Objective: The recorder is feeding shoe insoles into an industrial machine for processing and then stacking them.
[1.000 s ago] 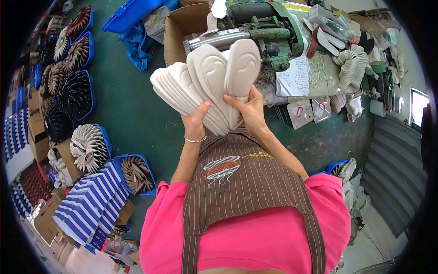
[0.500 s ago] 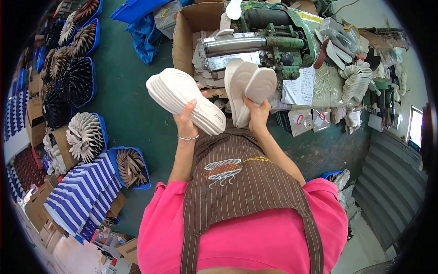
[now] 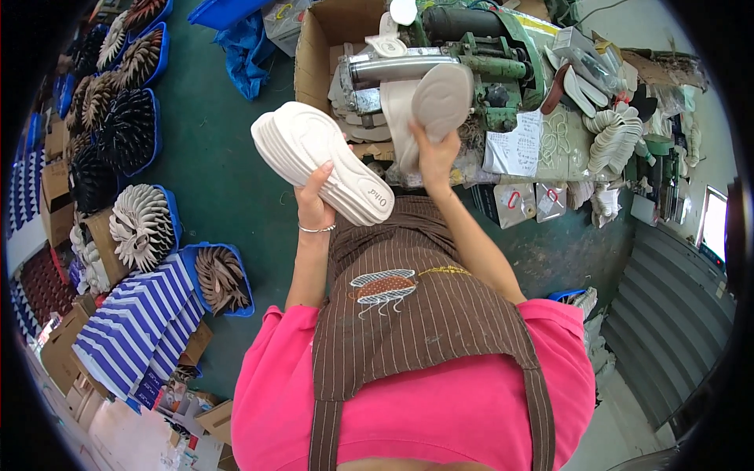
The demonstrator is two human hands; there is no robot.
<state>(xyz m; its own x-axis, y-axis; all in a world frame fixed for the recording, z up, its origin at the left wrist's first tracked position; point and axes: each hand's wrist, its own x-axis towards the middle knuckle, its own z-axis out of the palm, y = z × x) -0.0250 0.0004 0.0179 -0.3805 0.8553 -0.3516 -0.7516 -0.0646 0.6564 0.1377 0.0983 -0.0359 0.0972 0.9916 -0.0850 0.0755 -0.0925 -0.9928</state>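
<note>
- Your right hand [image 3: 433, 157] is closed around a pair of pale insoles [image 3: 430, 110], thumb and fingers pinching their lower ends, the upper ends raised against the green machine [image 3: 503, 71].
- Those two insoles sit right at the machine's metal roller [image 3: 397, 67], touching or just short of it; you cannot tell from this view whether they have entered the gap.
- Your left hand [image 3: 314, 206] is clamped on the stack of insoles [image 3: 318, 161], fingers wrapped under its near end, thumb on the side; the stack is held out to the left of the machine, well apart from the roller, tilted with its far end up and left.
- Judging by the thick stack, most of the batch in hand looks unfed: only the pair at the roller is away from it.
- Just left of the machine an open cardboard box [image 3: 314, 47] holds more pale pieces against its inner side, near the roller.
- To the right of the machine a heap of white soles [image 3: 613, 137] lies on the cluttered bench.
- Far to the left of the machine, blue trays [image 3: 129, 129] of fanned soles stand on the green floor [image 3: 228, 204]; whether they are finished work cannot be told.
</note>
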